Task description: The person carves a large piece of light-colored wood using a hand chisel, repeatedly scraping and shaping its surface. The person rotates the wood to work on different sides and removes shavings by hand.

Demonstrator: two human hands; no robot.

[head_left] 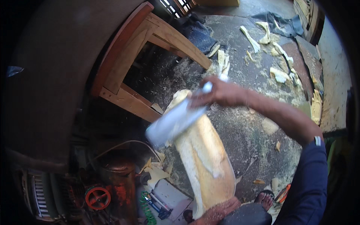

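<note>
My right hand [212, 92] is closed on a wide, pale, blade-like tool [172, 122], blurred by motion, which crosses the upper part of a long, curved piece of yellowish foam [213, 165]. The foam slants up from my legs; its surface is uneven, with pale cut areas. My left hand [219, 210] grips the foam's lower end from the near side, fingers wrapped across it.
A wooden chair frame [131, 56] stands at upper left. Foam offcuts [279, 75] and dust lie on the dark floor [255, 142]. A red compressor [120, 187] with a wheel, a green coiled hose [148, 210] and a spray tool [161, 210] are at lower left.
</note>
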